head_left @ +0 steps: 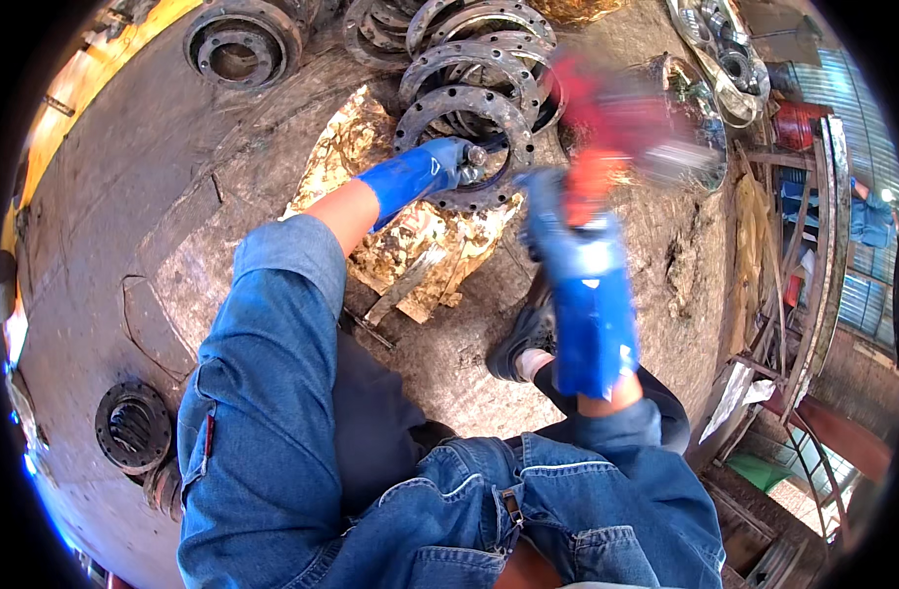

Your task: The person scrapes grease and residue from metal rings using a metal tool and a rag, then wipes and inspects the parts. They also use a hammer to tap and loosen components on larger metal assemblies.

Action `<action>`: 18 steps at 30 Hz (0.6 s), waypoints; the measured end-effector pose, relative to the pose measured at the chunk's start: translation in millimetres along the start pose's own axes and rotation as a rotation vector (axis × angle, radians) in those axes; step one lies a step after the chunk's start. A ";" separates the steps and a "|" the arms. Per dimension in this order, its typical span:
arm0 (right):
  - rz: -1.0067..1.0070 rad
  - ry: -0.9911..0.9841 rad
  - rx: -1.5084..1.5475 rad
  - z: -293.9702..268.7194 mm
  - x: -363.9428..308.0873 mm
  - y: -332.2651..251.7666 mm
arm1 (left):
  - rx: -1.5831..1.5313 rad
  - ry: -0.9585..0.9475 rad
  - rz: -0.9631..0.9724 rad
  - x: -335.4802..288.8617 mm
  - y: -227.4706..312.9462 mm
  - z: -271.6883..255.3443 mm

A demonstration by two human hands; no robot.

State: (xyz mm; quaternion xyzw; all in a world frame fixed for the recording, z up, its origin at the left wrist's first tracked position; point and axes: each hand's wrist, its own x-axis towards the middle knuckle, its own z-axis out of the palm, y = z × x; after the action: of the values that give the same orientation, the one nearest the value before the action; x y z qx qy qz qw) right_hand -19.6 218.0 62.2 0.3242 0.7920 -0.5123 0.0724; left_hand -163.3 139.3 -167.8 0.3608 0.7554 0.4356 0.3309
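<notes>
My left hand [439, 167], in a long blue glove, reaches over the near-left rim of a flat metal ring [508, 113] with bolt holes around it. Its fingers are closed inside the ring's opening, by a small dark metal lump [477, 155] whose kind I cannot make out. To the right, my right hand [572, 240], also blue-gloved, grips the orange-red handle of a red hand-held tool [592, 162]. Motion smears the tool's upper part, so its exact kind is unclear. Under the ring lies a crumpled, stained yellowish sheet [425, 250].
More metal rings [469, 64] are stacked beyond the nearest one. A round hub [238, 54] sits far left, and a dark flanged part [133, 427] near left. A tray of metal parts [729, 64] is far right, above a metal rack [827, 265]. My shoe [518, 344] stands close by.
</notes>
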 end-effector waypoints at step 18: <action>0.031 -0.006 -0.056 6.4 25.7 22.6 | -0.174 -0.020 -0.014 -1.4 -17.9 -1.5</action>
State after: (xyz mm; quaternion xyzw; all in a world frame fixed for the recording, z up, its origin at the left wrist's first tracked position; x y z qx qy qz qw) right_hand -27.7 229.7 30.5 0.3326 0.8008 -0.4896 0.0919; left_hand -168.3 131.0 -182.9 0.3298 0.7139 0.4934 0.3717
